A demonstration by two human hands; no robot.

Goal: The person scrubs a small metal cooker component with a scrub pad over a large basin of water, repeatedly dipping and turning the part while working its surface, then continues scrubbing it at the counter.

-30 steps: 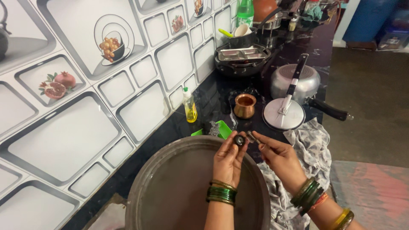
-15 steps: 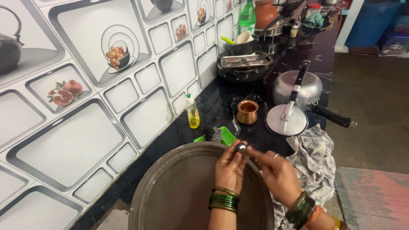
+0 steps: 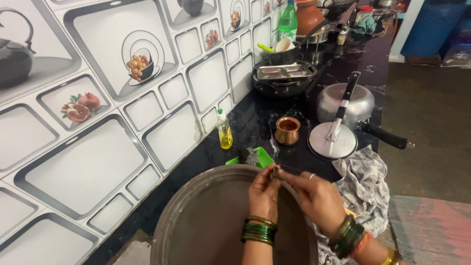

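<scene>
Pinching a small dark object (image 3: 275, 172) between fingertips, the left hand (image 3: 263, 192) and right hand (image 3: 316, 198) meet above the wide metal basin (image 3: 196, 230); working it well probably means keeping the grip firm over the basin, short of the green tray (image 3: 262, 157) just beyond.

I see a small dark object (image 3: 275, 172) pinched between the fingertips of both hands, too tiny and too covered to make out its shape. It sits in the air just above the far rim of a big round metal pan (image 3: 206, 221), grey-brown and dull inside, shallow, lying flat on the dark surface with its open side up
</scene>
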